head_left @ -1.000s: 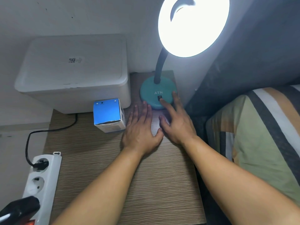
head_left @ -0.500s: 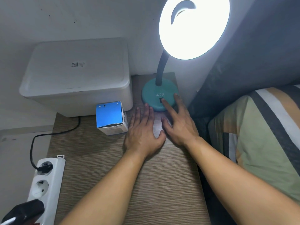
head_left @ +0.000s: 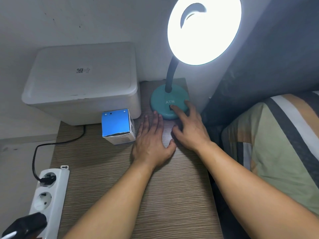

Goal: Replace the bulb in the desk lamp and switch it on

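Partly hidden: switch [head_left: 170, 107] under right hand [head_left: 189, 130] forefinger; lamp [head_left: 203, 30] glare swallows bulb.

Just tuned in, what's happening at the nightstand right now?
A person is finishing a bulb swap. The right hand has its forefinger on the switch of the teal lamp base, and the lamp head is lit. The left hand rests flat on the wooden tabletop. A blue bulb box stands by the white storage bin; a black plug sits in the power strip.
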`<act>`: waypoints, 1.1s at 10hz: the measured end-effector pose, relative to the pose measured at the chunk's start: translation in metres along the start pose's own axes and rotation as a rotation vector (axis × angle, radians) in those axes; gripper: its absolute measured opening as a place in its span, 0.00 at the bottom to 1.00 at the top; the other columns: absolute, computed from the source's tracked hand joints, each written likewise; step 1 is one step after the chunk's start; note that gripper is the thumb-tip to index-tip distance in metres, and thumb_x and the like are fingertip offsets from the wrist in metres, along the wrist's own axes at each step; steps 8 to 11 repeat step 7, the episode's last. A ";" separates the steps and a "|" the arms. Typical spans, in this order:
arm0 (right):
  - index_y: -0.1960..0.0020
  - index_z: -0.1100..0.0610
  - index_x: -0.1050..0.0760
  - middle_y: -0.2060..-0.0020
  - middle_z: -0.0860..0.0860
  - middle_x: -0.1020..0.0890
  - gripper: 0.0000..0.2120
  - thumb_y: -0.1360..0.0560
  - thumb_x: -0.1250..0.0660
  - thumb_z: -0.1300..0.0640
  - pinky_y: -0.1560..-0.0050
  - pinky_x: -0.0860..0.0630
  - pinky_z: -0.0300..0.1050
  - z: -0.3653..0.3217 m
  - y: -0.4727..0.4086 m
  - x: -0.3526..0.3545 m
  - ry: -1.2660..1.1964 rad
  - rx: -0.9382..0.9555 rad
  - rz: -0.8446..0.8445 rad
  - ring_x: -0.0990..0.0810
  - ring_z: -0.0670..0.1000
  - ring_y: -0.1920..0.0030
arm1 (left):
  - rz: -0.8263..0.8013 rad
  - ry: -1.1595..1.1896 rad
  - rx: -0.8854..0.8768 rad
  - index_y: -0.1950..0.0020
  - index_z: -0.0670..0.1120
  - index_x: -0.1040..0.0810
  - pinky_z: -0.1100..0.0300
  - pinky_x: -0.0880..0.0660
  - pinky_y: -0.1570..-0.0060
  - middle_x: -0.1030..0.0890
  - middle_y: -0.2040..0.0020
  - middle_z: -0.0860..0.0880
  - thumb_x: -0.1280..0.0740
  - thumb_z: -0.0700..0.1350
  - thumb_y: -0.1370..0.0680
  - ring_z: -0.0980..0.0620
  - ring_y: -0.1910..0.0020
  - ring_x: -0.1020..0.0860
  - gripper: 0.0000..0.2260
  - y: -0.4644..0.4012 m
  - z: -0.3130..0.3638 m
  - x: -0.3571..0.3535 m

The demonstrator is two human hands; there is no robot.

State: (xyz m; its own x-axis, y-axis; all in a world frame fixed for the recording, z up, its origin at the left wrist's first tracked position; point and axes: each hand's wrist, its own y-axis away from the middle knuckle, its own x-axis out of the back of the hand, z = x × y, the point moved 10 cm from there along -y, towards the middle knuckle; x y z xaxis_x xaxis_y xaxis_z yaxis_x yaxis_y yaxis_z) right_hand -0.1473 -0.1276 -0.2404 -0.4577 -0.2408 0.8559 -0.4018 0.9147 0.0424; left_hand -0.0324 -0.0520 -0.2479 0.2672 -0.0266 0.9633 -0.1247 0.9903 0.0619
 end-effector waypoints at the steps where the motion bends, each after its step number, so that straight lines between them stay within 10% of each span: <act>1: 0.26 0.37 0.41 0.22 0.52 0.49 0.32 0.28 0.37 0.50 0.31 0.33 0.64 -0.001 -0.001 -0.001 -0.016 -0.020 -0.007 0.44 0.59 0.25 | -0.003 -0.008 -0.004 0.18 0.45 0.52 0.50 0.56 0.22 0.54 0.18 0.46 0.47 0.65 0.24 0.44 0.20 0.57 0.40 0.000 -0.001 -0.002; 6: 0.20 0.44 0.49 0.20 0.55 0.56 0.39 0.25 0.34 0.56 0.25 0.48 0.47 -0.010 0.019 0.003 -0.111 -0.038 -0.118 0.51 0.58 0.21 | -0.086 -0.012 -0.020 0.18 0.46 0.58 0.50 0.60 0.22 0.59 0.18 0.47 0.47 0.67 0.24 0.44 0.20 0.60 0.43 -0.003 -0.005 -0.011; 11: 0.20 0.44 0.53 0.20 0.55 0.56 0.38 0.23 0.36 0.53 0.24 0.51 0.51 -0.008 0.038 0.005 -0.080 -0.061 -0.140 0.55 0.56 0.20 | -0.143 0.094 -0.062 0.18 0.46 0.57 0.50 0.55 0.22 0.57 0.18 0.47 0.42 0.63 0.24 0.44 0.20 0.58 0.42 0.004 0.002 -0.009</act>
